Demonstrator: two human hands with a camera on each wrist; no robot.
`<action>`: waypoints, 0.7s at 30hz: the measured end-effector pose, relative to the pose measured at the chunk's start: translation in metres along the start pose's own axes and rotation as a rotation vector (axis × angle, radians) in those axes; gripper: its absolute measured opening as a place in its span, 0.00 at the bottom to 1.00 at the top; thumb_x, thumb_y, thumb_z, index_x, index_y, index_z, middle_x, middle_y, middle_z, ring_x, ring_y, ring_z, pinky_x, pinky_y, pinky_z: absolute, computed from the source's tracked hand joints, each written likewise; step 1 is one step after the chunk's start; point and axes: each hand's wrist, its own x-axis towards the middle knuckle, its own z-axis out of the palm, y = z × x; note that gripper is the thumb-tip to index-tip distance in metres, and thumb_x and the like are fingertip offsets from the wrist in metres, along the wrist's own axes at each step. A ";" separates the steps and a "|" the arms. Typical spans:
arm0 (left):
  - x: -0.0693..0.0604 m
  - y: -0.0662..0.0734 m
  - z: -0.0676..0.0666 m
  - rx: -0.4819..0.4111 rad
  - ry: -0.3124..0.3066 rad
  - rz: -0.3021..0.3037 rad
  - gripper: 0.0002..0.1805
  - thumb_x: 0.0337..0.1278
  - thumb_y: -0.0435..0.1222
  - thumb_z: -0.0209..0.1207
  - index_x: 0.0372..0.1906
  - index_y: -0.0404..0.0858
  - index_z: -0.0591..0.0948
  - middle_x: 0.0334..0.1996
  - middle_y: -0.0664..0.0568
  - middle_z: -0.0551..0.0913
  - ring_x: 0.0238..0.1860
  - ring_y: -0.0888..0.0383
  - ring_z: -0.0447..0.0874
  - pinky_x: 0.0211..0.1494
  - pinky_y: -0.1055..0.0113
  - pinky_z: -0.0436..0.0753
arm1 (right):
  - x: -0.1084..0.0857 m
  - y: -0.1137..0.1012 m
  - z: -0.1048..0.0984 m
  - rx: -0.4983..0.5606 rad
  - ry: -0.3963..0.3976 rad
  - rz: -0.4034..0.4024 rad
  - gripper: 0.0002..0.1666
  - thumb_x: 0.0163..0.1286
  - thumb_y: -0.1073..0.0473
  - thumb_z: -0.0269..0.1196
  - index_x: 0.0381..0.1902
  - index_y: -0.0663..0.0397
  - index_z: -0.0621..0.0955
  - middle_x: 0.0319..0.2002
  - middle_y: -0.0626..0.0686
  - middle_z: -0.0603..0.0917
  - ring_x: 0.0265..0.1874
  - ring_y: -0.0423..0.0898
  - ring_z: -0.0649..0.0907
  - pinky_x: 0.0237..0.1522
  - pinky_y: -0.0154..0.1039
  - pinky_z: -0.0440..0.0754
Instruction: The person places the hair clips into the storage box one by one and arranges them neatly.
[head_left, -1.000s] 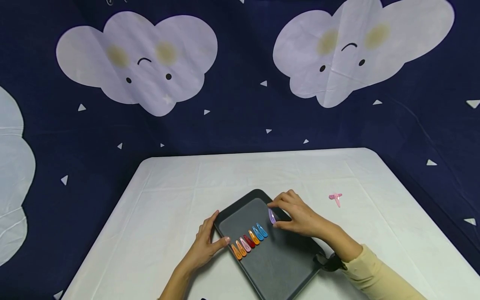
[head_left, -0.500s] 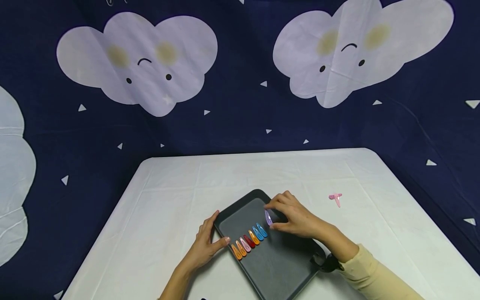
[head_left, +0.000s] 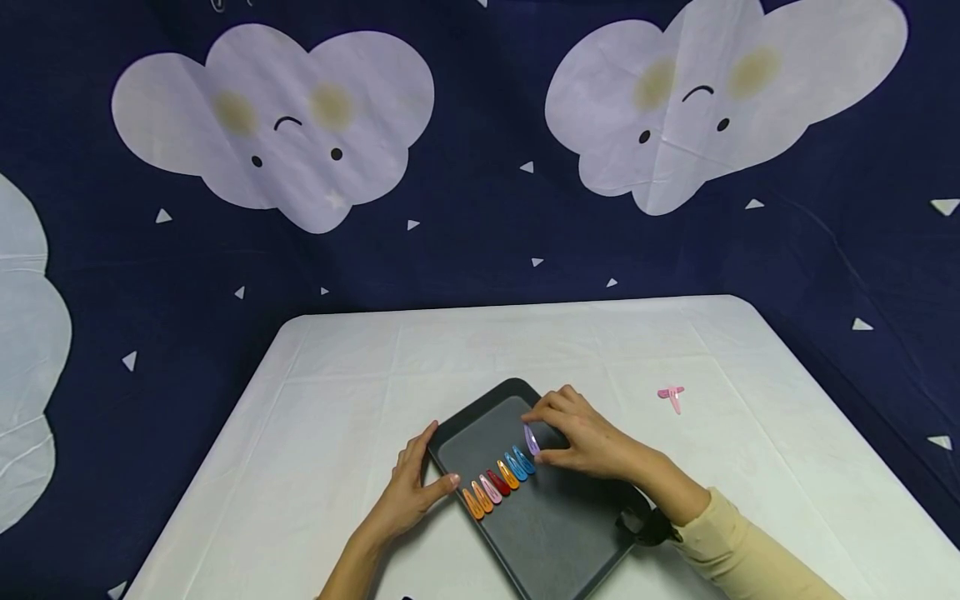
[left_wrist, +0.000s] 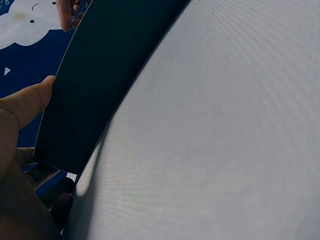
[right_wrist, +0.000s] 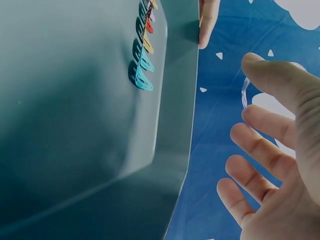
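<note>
Over the last second, we see the right hand (head_left: 588,437) shift the purple clip (head_left: 532,440) across the tray (head_left: 555,533) until it hangs just beside the pair of blue clips (head_left: 520,463) at the row's end. For the work in hand, we judge that this brings it nearly level with its neighbours, though it is not yet laid down: the right wrist view shows it held clear of the tray. Thumb and forefinger pinch it, barely parted, while the other fingers spread loosely. The left hand (head_left: 411,492) has stayed at the tray's corner, its thumb over the rim and its fingers gripping round the outside. The row has not moved either; past the blue ones we count an orange clip (head_left: 507,475), a red clip (head_left: 498,482), a pink clip (head_left: 491,489) and two more orange ones. All look smooth and glossy, slim teardrops with open centres. The tray is dark grey and matt, with rounded corners and sloping walls. Beneath it, faintly creased white cloth covers the tabletop (head_left: 360,400), where pink pieces (head_left: 675,400) lie crossed, well apart from the tray; we cannot tell how many.
</note>
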 end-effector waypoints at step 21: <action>0.000 0.000 0.000 -0.005 -0.002 0.001 0.47 0.51 0.46 0.66 0.73 0.43 0.54 0.68 0.43 0.63 0.67 0.45 0.56 0.64 0.33 0.49 | 0.002 0.009 0.010 0.024 -0.162 0.013 0.28 0.53 0.50 0.71 0.53 0.48 0.80 0.49 0.42 0.79 0.46 0.40 0.70 0.47 0.41 0.68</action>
